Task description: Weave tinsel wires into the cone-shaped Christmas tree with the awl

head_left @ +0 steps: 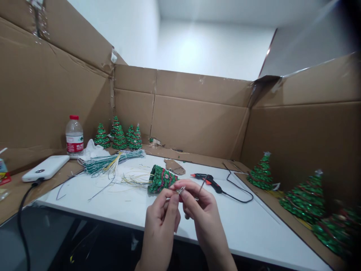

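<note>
My left hand (163,213) and my right hand (201,210) meet over the front of the white table. Fingertips of both pinch a small clear, shiny piece (180,190), whose exact shape is too small to make out. A thin dark metal rod (202,185) slants up out of my right hand; its lower end is hidden by the fingers. Just behind my hands a green tinsel Christmas tree (161,180) lies on its side, its hollow base facing left. Yellow and white wires (137,180) trail out of that base. My right hand partly covers the tip of the tree.
A glue gun (210,181) with a black cord lies right of the tree. On the left are a bundle of green wires (113,163), a white power bank (46,168) and a water bottle (74,137). Finished-looking trees (261,173) stand at both sides. Cardboard walls (197,116) surround the table.
</note>
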### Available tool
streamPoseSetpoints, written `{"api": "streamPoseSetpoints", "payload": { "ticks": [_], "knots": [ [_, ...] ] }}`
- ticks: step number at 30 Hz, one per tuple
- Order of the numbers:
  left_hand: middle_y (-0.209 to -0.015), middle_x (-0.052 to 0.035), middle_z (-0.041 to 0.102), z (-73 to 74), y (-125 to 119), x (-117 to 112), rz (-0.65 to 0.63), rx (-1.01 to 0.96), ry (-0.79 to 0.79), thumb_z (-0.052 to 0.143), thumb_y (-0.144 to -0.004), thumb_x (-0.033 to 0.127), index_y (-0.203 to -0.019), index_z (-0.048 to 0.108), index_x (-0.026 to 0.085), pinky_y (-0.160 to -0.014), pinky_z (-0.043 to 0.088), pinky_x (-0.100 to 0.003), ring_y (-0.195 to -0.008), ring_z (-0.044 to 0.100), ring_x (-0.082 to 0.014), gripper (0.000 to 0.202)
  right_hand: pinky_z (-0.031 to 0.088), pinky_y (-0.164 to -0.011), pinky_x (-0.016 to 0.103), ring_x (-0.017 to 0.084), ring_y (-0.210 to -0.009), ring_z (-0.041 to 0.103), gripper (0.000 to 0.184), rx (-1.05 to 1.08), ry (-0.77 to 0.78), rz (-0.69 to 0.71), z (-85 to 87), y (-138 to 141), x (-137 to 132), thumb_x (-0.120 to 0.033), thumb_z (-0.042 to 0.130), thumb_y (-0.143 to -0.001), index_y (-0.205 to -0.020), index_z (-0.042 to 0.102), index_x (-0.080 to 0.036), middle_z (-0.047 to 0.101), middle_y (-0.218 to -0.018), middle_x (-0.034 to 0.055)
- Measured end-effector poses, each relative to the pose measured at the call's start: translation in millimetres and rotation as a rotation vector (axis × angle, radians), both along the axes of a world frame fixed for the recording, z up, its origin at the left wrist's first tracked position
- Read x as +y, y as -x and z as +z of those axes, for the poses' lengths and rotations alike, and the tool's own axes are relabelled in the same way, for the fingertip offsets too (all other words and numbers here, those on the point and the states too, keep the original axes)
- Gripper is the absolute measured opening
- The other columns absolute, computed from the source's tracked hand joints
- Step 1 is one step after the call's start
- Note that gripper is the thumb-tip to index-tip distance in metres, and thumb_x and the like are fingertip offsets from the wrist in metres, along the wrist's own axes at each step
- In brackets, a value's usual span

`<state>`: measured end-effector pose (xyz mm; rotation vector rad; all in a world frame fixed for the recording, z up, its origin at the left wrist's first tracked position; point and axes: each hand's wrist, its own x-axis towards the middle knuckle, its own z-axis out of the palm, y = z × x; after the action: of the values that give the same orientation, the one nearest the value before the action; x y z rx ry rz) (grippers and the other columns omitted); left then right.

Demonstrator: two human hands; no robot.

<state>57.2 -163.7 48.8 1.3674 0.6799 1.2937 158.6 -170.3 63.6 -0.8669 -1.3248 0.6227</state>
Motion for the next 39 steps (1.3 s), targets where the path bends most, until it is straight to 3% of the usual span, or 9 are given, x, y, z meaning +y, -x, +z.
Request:
{"api": "streamPoseSetpoints", "payload": {
  "ticks": [6, 8, 14, 18, 22, 25, 33, 39],
  "knots": [
    [-0.050, 0.0075, 0.030, -5.7, -4, -1, -0.013, -0.019, 0.021, 0.044, -0.081, 0.065, -0.077, 0.048, 0.020, -0.043, 0.022, -0.021, -0.045, 0.026, -0.0086, 0.046, 0.045, -0.051, 0.019, 0.013, -0.068, 0.060, 0.011, -0.030, 0.006, -0.016, 4.5, 1, -7, -0.028, 0.063, -0.079, -0.083, 0.071, -0.023, 0.071, -0.084, 0.0036],
    [-0.051, 0.0073, 0.032, -6.0, -4, -1, -0.035, 0.015, -0.004, 0.041, -0.084, 0.062, -0.083, 0.049, 0.019, -0.045, 0.025, -0.022, -0.046, 0.029, -0.0093, 0.043, 0.044, -0.050, 0.018, 0.012, -0.063, 0.059, 0.010, -0.033, -0.006, -0.067, 4.9, -3, -9, -0.029, 0.064, -0.079, -0.082, 0.071, -0.022, 0.071, -0.079, 0.0036],
    [-0.056, 0.0046, 0.048, -6.3, 15, 17, -0.162, 0.264, -0.096, 0.037, -0.092, 0.047, -0.085, 0.046, 0.020, -0.056, 0.031, -0.023, -0.055, 0.041, -0.0114, 0.030, 0.035, -0.038, 0.018, 0.006, -0.042, 0.038, 0.019, 0.239, -0.160, -0.418, 9.1, -32, -15, -0.032, 0.069, -0.075, -0.088, 0.067, -0.018, 0.070, -0.075, 0.0049],
    [-0.059, 0.0045, 0.053, -7.0, 26, 25, -0.323, 0.370, -0.048, 0.037, -0.093, 0.043, -0.085, 0.046, 0.020, -0.057, 0.029, -0.022, -0.055, 0.039, -0.0105, 0.026, 0.033, -0.039, 0.019, 0.005, -0.043, 0.036, 0.020, 0.322, -0.255, -0.572, 12.8, -43, -15, -0.029, 0.070, -0.073, -0.089, 0.066, -0.017, 0.069, -0.073, 0.0043],
    [-0.061, 0.0038, 0.055, -8.0, 21, 20, -0.496, 0.419, -0.036, 0.039, -0.092, 0.037, -0.086, 0.047, 0.020, -0.057, 0.031, -0.021, -0.057, 0.041, -0.0105, 0.020, 0.029, -0.040, 0.019, 0.005, -0.043, 0.037, 0.017, 0.324, -0.331, -0.632, 12.0, -47, -15, -0.024, 0.070, -0.073, -0.088, 0.066, -0.017, 0.069, -0.073, 0.0041],
    [-0.063, 0.0032, 0.056, -10.1, 16, 19, -0.554, 0.449, -0.035, 0.039, -0.091, 0.035, -0.085, 0.047, 0.019, -0.056, 0.032, -0.022, -0.056, 0.042, -0.0104, 0.019, 0.027, -0.041, 0.020, 0.006, -0.043, 0.040, 0.017, 0.332, -0.360, -0.681, 11.9, -51, -16, -0.021, 0.071, -0.071, -0.087, 0.067, -0.016, 0.069, -0.071, 0.0034],
    [-0.062, 0.0042, 0.052, -13.9, 14, 27, -0.562, 0.460, 0.004, 0.040, -0.089, 0.034, -0.083, 0.048, 0.018, -0.050, 0.035, -0.020, -0.053, 0.043, -0.0090, 0.019, 0.024, -0.041, 0.022, 0.011, -0.051, 0.053, 0.013, 0.360, -0.416, -0.775, 13.9, -59, -18, -0.017, 0.071, -0.069, -0.082, 0.068, -0.016, 0.066, -0.066, 0.0020],
    [-0.063, 0.0035, 0.053, -18.3, 13, 32, -0.576, 0.402, 0.048, 0.044, -0.088, 0.036, -0.083, 0.049, 0.017, -0.050, 0.037, -0.019, -0.054, 0.045, -0.0084, 0.020, 0.024, -0.041, 0.022, 0.012, -0.053, 0.055, 0.014, 0.387, -0.429, -0.790, 11.3, -62, -13, -0.019, 0.072, -0.069, -0.082, 0.069, -0.015, 0.065, -0.064, 0.0014]
  ]
}}
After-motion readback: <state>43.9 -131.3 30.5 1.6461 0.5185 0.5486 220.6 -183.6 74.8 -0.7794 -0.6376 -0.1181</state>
